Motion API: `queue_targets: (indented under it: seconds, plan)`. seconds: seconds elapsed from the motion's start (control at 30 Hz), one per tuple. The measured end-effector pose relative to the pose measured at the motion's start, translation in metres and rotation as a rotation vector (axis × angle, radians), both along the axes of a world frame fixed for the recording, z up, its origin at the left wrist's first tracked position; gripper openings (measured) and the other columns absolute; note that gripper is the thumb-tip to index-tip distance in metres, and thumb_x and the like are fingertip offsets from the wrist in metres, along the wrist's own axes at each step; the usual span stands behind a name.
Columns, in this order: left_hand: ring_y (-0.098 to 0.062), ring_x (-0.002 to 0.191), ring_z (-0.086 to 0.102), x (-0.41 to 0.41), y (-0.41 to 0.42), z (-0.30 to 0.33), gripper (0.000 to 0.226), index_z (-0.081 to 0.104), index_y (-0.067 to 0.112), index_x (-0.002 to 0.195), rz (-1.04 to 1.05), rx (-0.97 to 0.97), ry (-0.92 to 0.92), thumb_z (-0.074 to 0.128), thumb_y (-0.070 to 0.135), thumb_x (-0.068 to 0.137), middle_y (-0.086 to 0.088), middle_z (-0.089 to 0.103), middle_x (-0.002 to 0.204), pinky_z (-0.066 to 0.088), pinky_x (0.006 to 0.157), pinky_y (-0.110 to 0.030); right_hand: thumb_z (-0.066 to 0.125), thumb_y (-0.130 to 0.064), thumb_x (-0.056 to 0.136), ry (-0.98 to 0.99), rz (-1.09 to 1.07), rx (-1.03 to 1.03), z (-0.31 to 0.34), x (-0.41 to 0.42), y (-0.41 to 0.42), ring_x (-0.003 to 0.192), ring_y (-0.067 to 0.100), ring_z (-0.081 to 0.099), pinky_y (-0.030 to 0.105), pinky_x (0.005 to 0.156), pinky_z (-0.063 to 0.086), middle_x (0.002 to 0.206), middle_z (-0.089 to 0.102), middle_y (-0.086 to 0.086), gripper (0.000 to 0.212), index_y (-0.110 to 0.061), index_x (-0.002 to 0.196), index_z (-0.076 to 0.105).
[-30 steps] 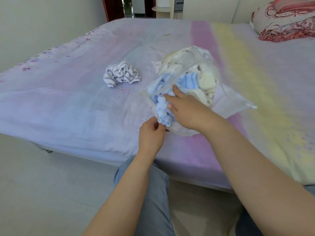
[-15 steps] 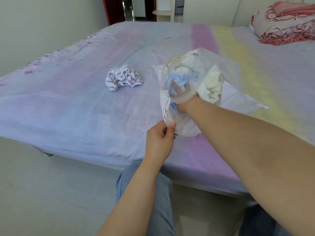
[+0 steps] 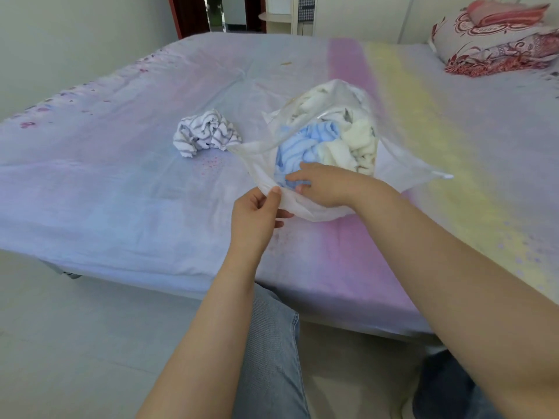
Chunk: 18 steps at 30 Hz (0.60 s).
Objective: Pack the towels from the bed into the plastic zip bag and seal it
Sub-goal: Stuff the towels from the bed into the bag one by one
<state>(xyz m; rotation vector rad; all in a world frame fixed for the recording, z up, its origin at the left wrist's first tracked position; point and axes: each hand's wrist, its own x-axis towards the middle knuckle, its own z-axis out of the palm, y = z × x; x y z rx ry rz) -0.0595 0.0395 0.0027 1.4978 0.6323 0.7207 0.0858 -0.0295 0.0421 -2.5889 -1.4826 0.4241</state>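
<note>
Since half a second earlier, the right hand (image 3: 325,184) had drawn back to the mouth of the plastic zip bag (image 3: 402,160), fingers loosely extended over the blue towel (image 3: 305,143) inside, at the centre of the frame. Cream towels (image 3: 352,143) lay behind it in the bag. Below, the left hand (image 3: 257,211) pinched the bag's near rim. A striped towel (image 3: 205,133) lay on the bed (image 3: 121,176), left of centre.

You see a soft bed sheet (image 3: 121,182) in pale purple with pink and yellow stripes. A crumpled white towel (image 3: 205,133) has grey stripes. Inside the clear plastic zip bag (image 3: 263,173) sit two fluffy towels — light blue (image 3: 305,143) and cream (image 3: 354,146). The pillow (image 3: 496,43) is white with red swirls.
</note>
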Motion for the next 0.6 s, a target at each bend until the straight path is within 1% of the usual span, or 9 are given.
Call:
queue_targets:
  seconds: [0.07,0.13,0.2,0.27,0.33,0.4,0.5,0.53,0.6]
  plan:
    - [-0.011,0.060,0.070,-0.002,0.000,-0.002,0.021,0.067,0.012,0.085,0.009,0.003,0.004,0.053,0.016,0.099,-0.004,0.070,0.074,0.055,0.055,-0.024,0.041,-0.031,0.100,0.015,-0.021,0.164,-0.002,-0.025,-0.024,0.124,0.026,0.052,0.037,0.101,0.040,0.133,0.057,0.004,0.034,-0.019,0.128,0.057]
    - [-0.010,0.062,0.068,-0.004,0.000,-0.005,0.022,0.068,0.011,0.085,-0.006,0.036,0.021,0.052,0.018,0.099,-0.001,0.071,0.073,0.056,0.058,-0.027,0.043,-0.036,0.099,0.020,0.003,0.226,-0.014,-0.044,-0.040,0.115,0.025,0.056,0.041,0.095,0.046,0.124,0.061,0.003,0.034,-0.020,0.126,0.055]
    - [-0.010,0.066,0.069,-0.008,0.000,-0.007,0.029,0.068,0.008,0.088,-0.038,0.077,0.039,0.048,0.023,0.102,-0.001,0.071,0.075,0.058,0.062,-0.033,0.048,-0.033,0.097,-0.073,-0.006,0.360,-0.029,-0.057,-0.051,0.112,0.024,0.057,0.040,0.092,0.047,0.122,0.061,0.002,0.034,-0.021,0.128,0.054]
    - [-0.015,0.072,0.071,-0.012,0.003,-0.008,0.041,0.066,0.006,0.099,-0.033,0.042,0.005,0.035,0.032,0.106,-0.003,0.072,0.081,0.057,0.061,-0.033,0.053,-0.023,0.095,-0.173,-0.021,0.750,-0.037,-0.071,-0.059,0.102,0.019,0.060,0.033,0.084,0.049,0.113,0.065,0.001,0.029,-0.017,0.122,0.061]
    - [-0.018,0.078,0.072,-0.015,0.014,-0.010,0.046,0.064,0.013,0.104,0.063,-0.045,-0.072,0.025,0.037,0.107,-0.002,0.073,0.087,0.057,0.059,-0.030,0.054,-0.012,0.091,-0.212,0.034,1.033,-0.049,-0.082,-0.066,0.080,0.016,0.059,0.027,0.067,0.049,0.090,0.066,0.002,0.019,-0.009,0.103,0.069]
    - [-0.016,0.086,0.070,-0.012,0.038,-0.021,0.039,0.064,0.014,0.104,0.221,0.011,-0.062,0.030,0.032,0.106,0.001,0.072,0.095,0.057,0.066,-0.033,0.053,-0.009,0.090,-0.208,0.111,1.042,-0.065,-0.093,-0.065,0.071,0.013,0.055,0.026,0.056,0.046,0.081,0.063,0.000,0.018,-0.008,0.098,0.070]
    - [-0.015,0.112,0.058,0.000,0.098,-0.045,0.026,0.064,0.017,0.113,0.313,0.320,0.191,0.043,0.020,0.098,0.002,0.062,0.120,0.048,0.094,-0.034,0.051,-0.010,0.088,-0.171,0.069,0.951,-0.079,-0.094,-0.056,0.071,0.009,0.053,0.028,0.051,0.046,0.085,0.063,-0.003,0.023,-0.014,0.104,0.066]
    - [-0.020,0.125,0.051,0.006,0.118,-0.051,0.029,0.061,0.015,0.121,0.283,0.404,0.282,0.046,0.018,0.097,-0.005,0.054,0.134,0.041,0.100,-0.028,0.050,-0.011,0.088,-0.154,0.045,0.941,-0.082,-0.092,-0.053,0.072,0.008,0.054,0.029,0.051,0.048,0.087,0.063,-0.003,0.024,-0.015,0.106,0.065]
    - [-0.025,0.143,0.030,0.019,0.156,-0.059,0.041,0.049,0.013,0.138,0.198,0.475,0.444,0.049,0.014,0.097,-0.014,0.022,0.158,0.030,0.106,-0.026,0.048,-0.014,0.089,-0.129,0.008,0.907,-0.084,-0.090,-0.049,0.074,0.009,0.055,0.032,0.051,0.050,0.091,0.064,-0.004,0.025,-0.017,0.109,0.063]
